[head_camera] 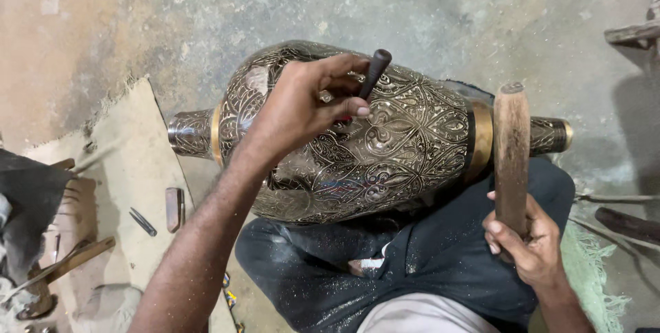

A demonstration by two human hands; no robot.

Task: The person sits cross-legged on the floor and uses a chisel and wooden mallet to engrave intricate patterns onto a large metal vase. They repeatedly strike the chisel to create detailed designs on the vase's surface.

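Engraved vase (pixel 385 147) under left hand (pixel 302 109), chisel (pixel 373 72)

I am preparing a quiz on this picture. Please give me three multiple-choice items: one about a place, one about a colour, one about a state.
1. Where does the engraved metal vase rest?
A. on the person's lap
B. on a shelf
C. in a basket

2. What colour are the bands near the vase's two ends?
A. red
B. gold
C. blue

3. How is the wooden mallet held?
A. lying on the floor
B. upright in the right hand
C. by both hands

Answers: 1 A, the vase lies sideways over the dark trousers. 2 B, both bands shine gold. 3 B, the right hand grips its lower end, while the left hand holds a dark chisel.
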